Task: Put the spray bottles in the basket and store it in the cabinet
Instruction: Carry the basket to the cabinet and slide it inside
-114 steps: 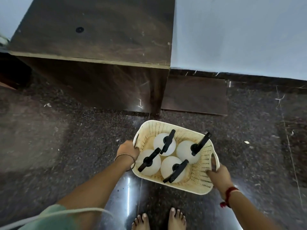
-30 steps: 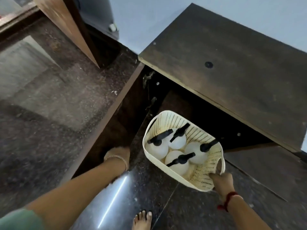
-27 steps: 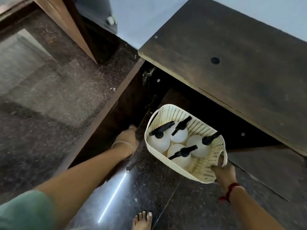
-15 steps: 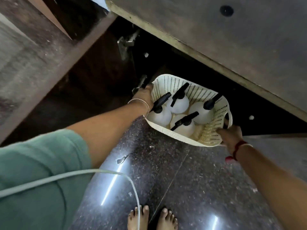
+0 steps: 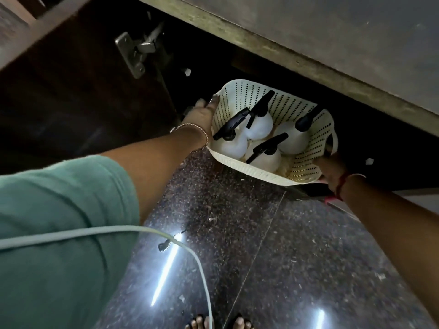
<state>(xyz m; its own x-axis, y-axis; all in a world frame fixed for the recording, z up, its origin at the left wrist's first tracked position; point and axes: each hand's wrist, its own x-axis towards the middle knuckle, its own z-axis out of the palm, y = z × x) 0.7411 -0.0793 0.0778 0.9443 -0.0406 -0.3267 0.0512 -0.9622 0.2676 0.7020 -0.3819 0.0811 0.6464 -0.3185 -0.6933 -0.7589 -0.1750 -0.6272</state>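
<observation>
A cream perforated basket [image 5: 297, 110] holds several white spray bottles [image 5: 259, 125] with black trigger heads. It hangs at the mouth of the dark open cabinet [image 5: 213, 65], just under the cabinet's wooden top [image 5: 332, 36]. My left hand [image 5: 202, 115] grips the basket's left side, fingers over the rim. My right hand [image 5: 331, 168] holds its right handle from below. The basket tilts slightly toward me.
The cabinet door [image 5: 66, 74] stands swung open on the left, with a metal hinge [image 5: 136, 52] showing. Polished dark stone floor [image 5: 273, 245] lies below, my bare toes [image 5: 218, 324] at the bottom edge. A pale cable [image 5: 118, 231] crosses my green sleeve.
My left hand left the cabinet door and took hold of the basket's left side. The basket has moved forward to the cabinet opening, and my head has dropped lower and closer.
</observation>
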